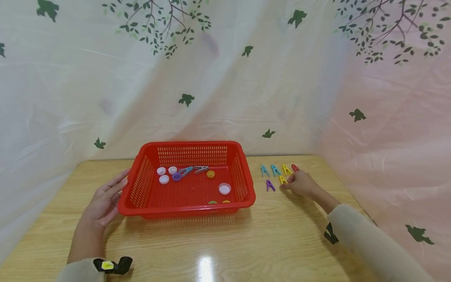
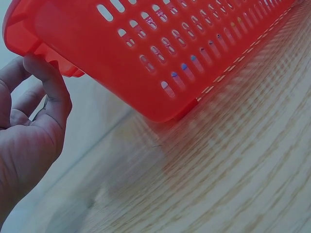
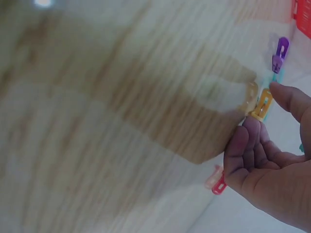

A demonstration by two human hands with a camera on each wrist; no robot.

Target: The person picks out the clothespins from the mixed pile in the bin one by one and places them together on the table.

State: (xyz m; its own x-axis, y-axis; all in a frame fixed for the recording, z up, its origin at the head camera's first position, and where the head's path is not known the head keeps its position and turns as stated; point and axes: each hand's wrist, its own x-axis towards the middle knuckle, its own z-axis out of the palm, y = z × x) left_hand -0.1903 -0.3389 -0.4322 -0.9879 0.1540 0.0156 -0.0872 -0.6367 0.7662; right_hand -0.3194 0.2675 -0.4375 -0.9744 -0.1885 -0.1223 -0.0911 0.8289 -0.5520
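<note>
My left hand (image 1: 105,201) holds the left rim of a red plastic basket (image 1: 186,211); in the left wrist view its fingers (image 2: 46,77) curl up to the rim. At the right, my right hand (image 1: 301,183) pinches a yellow clothespin (image 3: 263,104) between thumb and fingers, down at the table. Around it lie a purple clothespin (image 1: 270,185), two blue clothespins (image 1: 275,170), another yellow clothespin (image 1: 287,169) and a red clothespin (image 1: 294,167), partly covered by the hand.
Inside the basket are three small white caps (image 1: 163,179), a purple cap (image 1: 177,176), a yellow cap (image 1: 210,174), a larger white lid (image 1: 224,188), a blue clothespin (image 1: 186,171) and a grey clothespin (image 1: 201,169). A leaf-patterned sheet (image 1: 229,86) stands behind the wooden table (image 1: 169,250).
</note>
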